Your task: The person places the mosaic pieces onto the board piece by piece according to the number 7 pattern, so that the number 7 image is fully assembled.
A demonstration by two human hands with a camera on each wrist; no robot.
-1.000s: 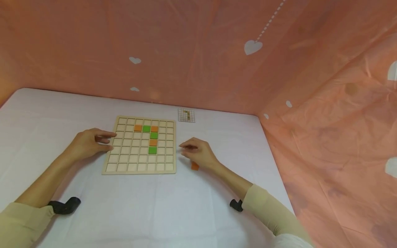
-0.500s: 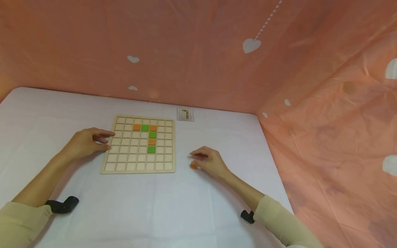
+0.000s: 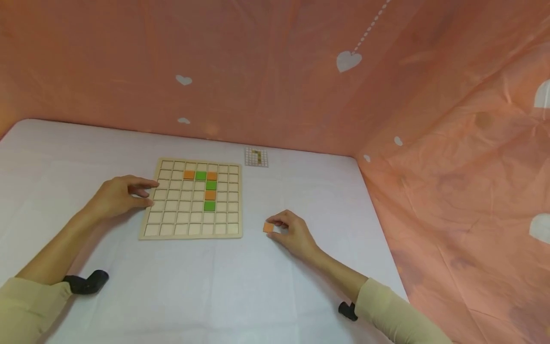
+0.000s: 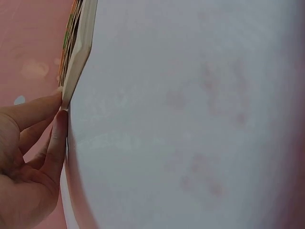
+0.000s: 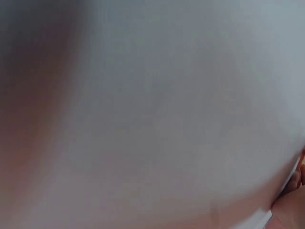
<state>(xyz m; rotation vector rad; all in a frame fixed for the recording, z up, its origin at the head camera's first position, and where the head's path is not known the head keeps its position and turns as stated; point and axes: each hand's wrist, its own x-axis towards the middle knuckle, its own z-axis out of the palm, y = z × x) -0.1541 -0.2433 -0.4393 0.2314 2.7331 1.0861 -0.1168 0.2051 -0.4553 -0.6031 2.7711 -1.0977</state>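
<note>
A square wooden grid board point(image 3: 180, 217) lies flat on the table. Orange and green tiles form a row and a column on it, with a green tile point(image 3: 209, 206) lowest. My left hand point(image 3: 118, 196) touches the board's left edge with extended fingers and thumb; the left wrist view shows those fingertips point(image 4: 58, 121) against the board's corner. To the right of the board, my right hand point(image 3: 296, 236) has its thumb and fingers on opposite sides of an orange tile point(image 3: 268, 227), pinching it at the tabletop. Only a sliver of that hand shows in the right wrist view.
A small pattern card point(image 3: 256, 157) with a printed grid lies beyond the board's far right corner. The table wears a white cloth point(image 3: 240, 286). A pinkish-orange curtain with hearts point(image 3: 275, 86) hangs behind it and along the right side.
My right hand has drawn back from the board's right edge, toward me and rightward, and has taken hold of the orange tile. My left hand has stayed at the board's edge.
</note>
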